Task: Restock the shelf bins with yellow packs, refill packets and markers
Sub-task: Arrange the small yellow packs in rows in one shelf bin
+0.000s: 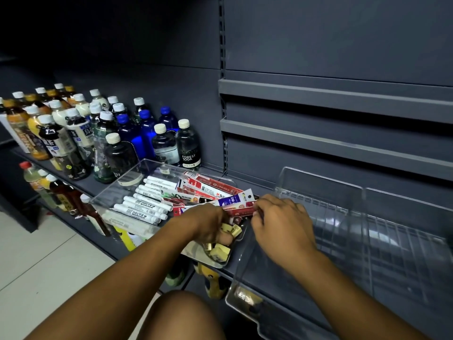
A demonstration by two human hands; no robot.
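A right hand [282, 223] pinches the right end of a flat red refill packet [241, 211] with curled fingertips, lifting it just above a clear plastic bin [147, 166] on a dark grey metal shelf [73, 185]. The left hand [210, 224] meets the packet's left end, its fingers curled down into the near right corner of the bin among small blocky yellow packs [220, 251]; whether it grips anything cannot be told.

More glossy red-and-white refill packets [208, 186] lie heaped and overlapping across the far right of the same bin, with a purple-and-white carded pack [235, 198] propped on top. Fat white markers [147, 207], cylindrical with printed barrels, lie side by side in rows along the bin's left half.

Just right of the hands stands a second clear bin [323, 185], rounded at its corners, its ribbed floor catching the light.

Far left on the shelf crowd plastic drink bottles [164, 143], mostly white-capped, some blue, some with amber contents. Further bottles [61, 192] fill the shelf below. Behind runs a matte grey back panel [343, 45] with slotted uprights. Pale floor tiles [36, 253] show at near left, and a bare knee [183, 315] at the near edge.
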